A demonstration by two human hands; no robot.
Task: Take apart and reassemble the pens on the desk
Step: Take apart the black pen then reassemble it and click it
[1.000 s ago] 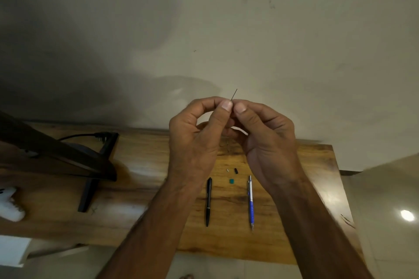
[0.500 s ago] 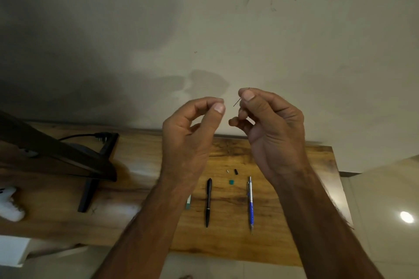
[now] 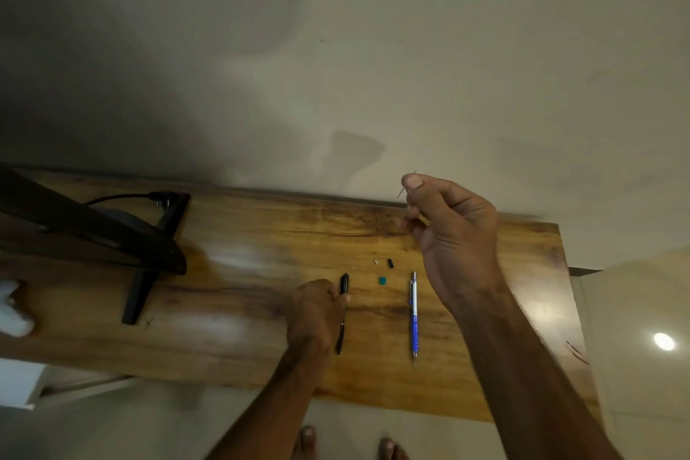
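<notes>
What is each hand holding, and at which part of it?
The right hand pinches a thin dark rod near its middle. The left hand grips the black pen above its middle.

On desk (image 3: pixel 261 273): left pen (image 3: pixel 344 283), right pen (image 3: pixel 413 314) (parts (image 3: pixel 382 280) between).

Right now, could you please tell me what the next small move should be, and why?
Probably lift the black pen off the desk with the left hand, whose fingers curl round it, and bring it up to the right hand, which pinches a thin rod in the air above the desk.
</notes>
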